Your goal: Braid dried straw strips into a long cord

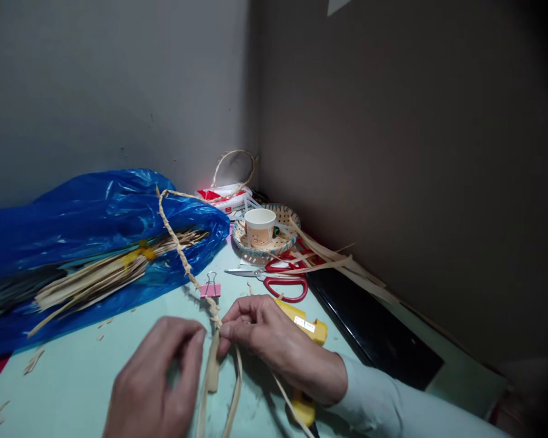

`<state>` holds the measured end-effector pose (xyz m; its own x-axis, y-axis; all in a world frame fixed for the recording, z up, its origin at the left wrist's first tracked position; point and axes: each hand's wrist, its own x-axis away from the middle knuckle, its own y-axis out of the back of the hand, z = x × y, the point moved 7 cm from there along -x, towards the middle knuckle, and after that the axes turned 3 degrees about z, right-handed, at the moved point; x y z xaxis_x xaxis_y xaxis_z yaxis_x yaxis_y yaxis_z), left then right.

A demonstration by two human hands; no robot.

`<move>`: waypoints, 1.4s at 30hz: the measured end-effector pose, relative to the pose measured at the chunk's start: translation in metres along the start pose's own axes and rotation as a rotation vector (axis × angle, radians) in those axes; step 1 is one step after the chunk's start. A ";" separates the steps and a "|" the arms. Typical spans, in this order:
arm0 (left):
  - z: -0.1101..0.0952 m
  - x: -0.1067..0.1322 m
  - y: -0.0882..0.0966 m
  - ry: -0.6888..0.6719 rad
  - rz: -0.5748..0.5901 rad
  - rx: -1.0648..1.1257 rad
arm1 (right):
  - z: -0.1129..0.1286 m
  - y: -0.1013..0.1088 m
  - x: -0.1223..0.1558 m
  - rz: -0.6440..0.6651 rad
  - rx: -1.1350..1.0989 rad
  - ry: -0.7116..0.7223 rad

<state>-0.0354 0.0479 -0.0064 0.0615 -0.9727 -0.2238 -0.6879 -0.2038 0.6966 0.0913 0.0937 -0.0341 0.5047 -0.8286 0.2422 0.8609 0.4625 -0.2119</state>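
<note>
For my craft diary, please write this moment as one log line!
Right hand: pinching braid; left hand: beside loose strands; pink clip: by braid

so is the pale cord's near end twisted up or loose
Loose: separate strips hang apart below the right hand, while the pale cord beyond it is twisted together.

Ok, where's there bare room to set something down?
Widest patch: the green tabletop left of the left hand, bordered by the blue bag beyond, with a few scraps on it. A narrow gap lies between bag and scissors. Crowded: around the right hand, with the yellow tool, scissors and flat black object close by.
</note>
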 end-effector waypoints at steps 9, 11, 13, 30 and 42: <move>0.036 -0.005 -0.053 0.575 0.512 0.869 | 0.001 0.000 0.000 0.029 0.290 0.041; 0.036 -0.001 -0.056 0.580 0.495 0.886 | 0.002 0.002 0.002 0.011 0.446 0.079; 0.035 -0.001 -0.054 0.548 0.456 0.838 | 0.005 0.005 0.006 -0.034 0.579 0.121; 0.032 -0.007 -0.037 0.333 0.337 0.304 | 0.025 -0.018 0.026 -0.100 1.401 0.314; 0.036 0.004 -0.042 0.556 0.300 0.715 | 0.015 -0.064 0.039 -0.145 1.766 0.905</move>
<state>-0.0326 0.0568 -0.0610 0.0187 -0.9246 0.3806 -0.9988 0.0002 0.0494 0.0566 0.0359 0.0028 0.7533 -0.5093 -0.4160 0.2691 -0.3385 0.9017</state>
